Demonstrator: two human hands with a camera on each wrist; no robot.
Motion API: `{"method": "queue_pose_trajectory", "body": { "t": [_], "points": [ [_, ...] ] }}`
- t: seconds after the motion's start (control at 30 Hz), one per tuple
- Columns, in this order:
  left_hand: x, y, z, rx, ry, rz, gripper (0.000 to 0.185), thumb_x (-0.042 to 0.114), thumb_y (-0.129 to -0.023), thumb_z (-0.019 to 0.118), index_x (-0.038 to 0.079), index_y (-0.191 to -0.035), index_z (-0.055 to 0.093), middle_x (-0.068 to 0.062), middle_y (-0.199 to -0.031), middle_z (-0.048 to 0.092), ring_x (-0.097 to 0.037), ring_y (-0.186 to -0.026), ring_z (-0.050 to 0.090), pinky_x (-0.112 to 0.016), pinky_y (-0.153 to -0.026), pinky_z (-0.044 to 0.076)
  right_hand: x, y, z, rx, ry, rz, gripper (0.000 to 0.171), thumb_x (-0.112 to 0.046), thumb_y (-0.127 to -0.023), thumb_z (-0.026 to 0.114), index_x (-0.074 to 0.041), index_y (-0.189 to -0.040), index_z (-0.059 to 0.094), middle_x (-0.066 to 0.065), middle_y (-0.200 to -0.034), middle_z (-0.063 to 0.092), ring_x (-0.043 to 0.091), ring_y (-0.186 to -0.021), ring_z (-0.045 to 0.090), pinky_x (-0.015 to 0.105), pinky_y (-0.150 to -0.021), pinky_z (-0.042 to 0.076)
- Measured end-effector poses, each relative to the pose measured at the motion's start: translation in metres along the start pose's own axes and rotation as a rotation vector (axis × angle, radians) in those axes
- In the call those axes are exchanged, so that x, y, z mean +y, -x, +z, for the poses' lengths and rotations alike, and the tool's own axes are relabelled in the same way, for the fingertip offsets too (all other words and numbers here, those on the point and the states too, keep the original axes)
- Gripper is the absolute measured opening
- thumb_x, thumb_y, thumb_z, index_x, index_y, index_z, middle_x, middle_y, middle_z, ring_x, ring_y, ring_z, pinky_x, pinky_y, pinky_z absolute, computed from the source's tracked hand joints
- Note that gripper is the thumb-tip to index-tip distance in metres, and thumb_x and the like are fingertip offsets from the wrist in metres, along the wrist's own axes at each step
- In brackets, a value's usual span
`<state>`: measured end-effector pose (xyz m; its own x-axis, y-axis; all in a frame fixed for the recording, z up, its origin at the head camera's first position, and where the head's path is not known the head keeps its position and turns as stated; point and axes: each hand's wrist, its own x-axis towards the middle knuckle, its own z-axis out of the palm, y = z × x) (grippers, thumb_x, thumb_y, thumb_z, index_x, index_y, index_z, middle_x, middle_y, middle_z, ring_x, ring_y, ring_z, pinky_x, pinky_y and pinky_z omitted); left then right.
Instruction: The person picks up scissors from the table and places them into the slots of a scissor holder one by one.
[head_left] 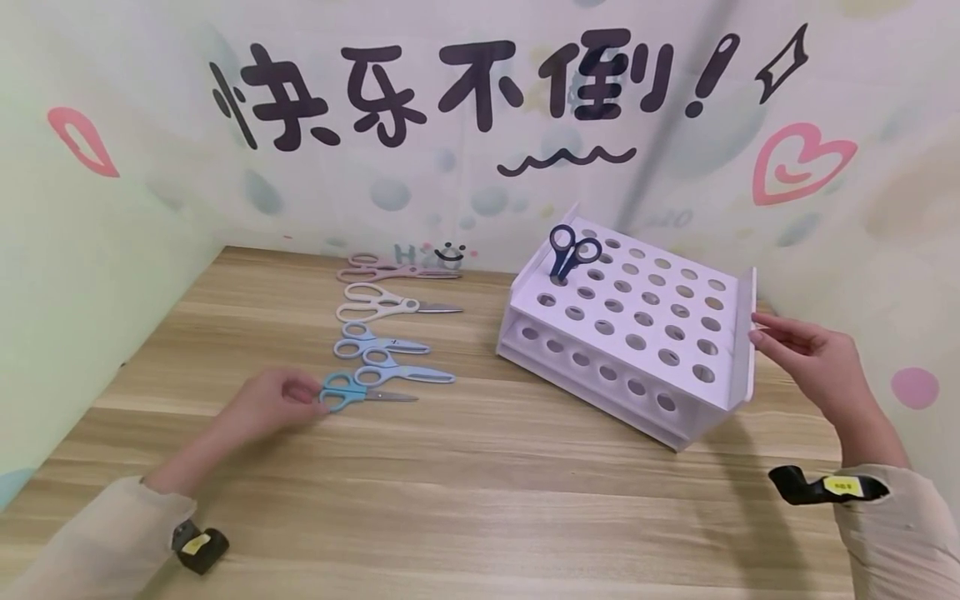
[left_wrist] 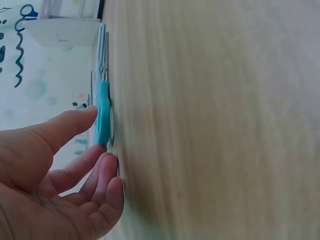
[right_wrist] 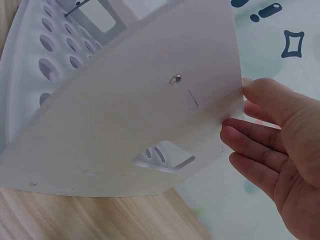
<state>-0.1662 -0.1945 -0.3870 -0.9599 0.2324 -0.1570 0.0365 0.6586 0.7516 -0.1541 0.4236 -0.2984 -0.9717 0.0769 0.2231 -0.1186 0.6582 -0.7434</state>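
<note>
My left hand [head_left: 273,404] is at the finger loops of teal-handled scissors [head_left: 347,393] lying on the table. In the left wrist view, its thumb is against the teal handle [left_wrist: 103,112] and a fingertip is at the handle's end, with a gap between them. My right hand [head_left: 813,358] pinches the edge of a white rack's side panel [right_wrist: 150,115] between its fingers. The rack [head_left: 637,342] has rows of round holes on its top and front. Dark blue scissors [head_left: 573,250] stand in one hole, loops upward.
Above the teal pair lie two light blue scissors [head_left: 405,374], [head_left: 382,342], then white-handled scissors [head_left: 378,304] and pink-handled scissors [head_left: 375,268], blades pointing right. A printed cloth [head_left: 450,192] hangs behind the wooden table [head_left: 465,517].
</note>
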Motion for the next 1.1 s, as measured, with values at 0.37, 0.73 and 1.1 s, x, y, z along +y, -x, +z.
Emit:
{"method": "queue_pose_trajectory", "body": {
  "t": [0.37,0.73,1.1],
  "points": [
    [0.006,0.002,0.015,0.09,-0.096,-0.02,0.051,0.031,-0.071,0.078,-0.006,-0.099,0.057,-0.013,-0.086,0.059,-0.023,-0.077,0.054,-0.032,-0.064,0.048,-0.001,0.001,0.002,0.035,0.039,0.016,0.038,-0.015,-0.086,0.065,-0.004,-0.121,0.059,-0.033,-0.086,0.057,-0.013,-0.076,0.056,0.004,-0.063,0.043],
    [0.012,0.0,0.019,0.12,-0.166,0.024,0.041,0.024,-0.072,0.077,-0.005,-0.092,0.055,-0.009,-0.077,0.054,-0.02,-0.069,0.048,-0.029,-0.058,0.041,0.0,0.001,0.001,0.019,-0.007,0.012,0.035,-0.012,-0.085,0.065,-0.009,-0.12,0.061,-0.031,-0.087,0.059,-0.012,-0.076,0.057,0.005,-0.063,0.043],
    [0.012,-0.001,0.013,0.059,-0.108,-0.04,0.046,0.027,-0.071,0.078,-0.005,-0.095,0.054,-0.011,-0.081,0.057,-0.021,-0.071,0.052,-0.029,-0.059,0.045,0.001,0.001,0.003,0.038,0.033,0.021,0.038,-0.014,-0.085,0.065,-0.003,-0.121,0.059,-0.032,-0.085,0.058,-0.013,-0.076,0.057,0.005,-0.063,0.043]
  ]
}}
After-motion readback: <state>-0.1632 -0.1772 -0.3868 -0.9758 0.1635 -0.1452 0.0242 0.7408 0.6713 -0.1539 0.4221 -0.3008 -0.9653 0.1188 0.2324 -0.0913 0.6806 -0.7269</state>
